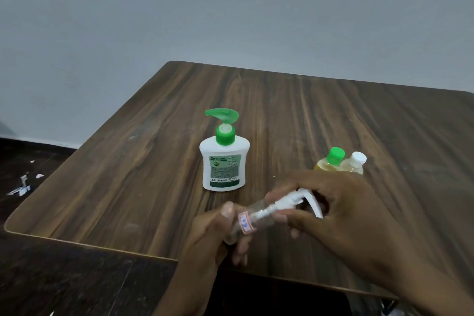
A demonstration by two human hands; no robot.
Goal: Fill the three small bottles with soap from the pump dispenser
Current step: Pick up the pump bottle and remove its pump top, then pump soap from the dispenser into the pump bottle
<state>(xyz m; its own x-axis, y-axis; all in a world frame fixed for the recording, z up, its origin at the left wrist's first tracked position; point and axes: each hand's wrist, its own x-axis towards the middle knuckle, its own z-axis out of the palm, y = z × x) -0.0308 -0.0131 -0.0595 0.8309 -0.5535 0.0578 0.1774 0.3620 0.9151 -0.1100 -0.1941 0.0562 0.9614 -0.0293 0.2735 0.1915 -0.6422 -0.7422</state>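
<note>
Two hands at lower centre of frame hold clear small spray bottle (246, 223), tilted above wooden table (128, 161). Left hand (218, 233) grips body; right hand (333, 208) pinches white sprayer head (305, 200). Pump dispenser (223, 159) upright at centre. Green-capped bottle (331, 161) touching white-capped bottle (355, 163), centre right, behind right hand.

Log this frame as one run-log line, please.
left hand grips clear bottle | right hand holds its white pump top | dispenser untouched | two capped bottles behind
</note>
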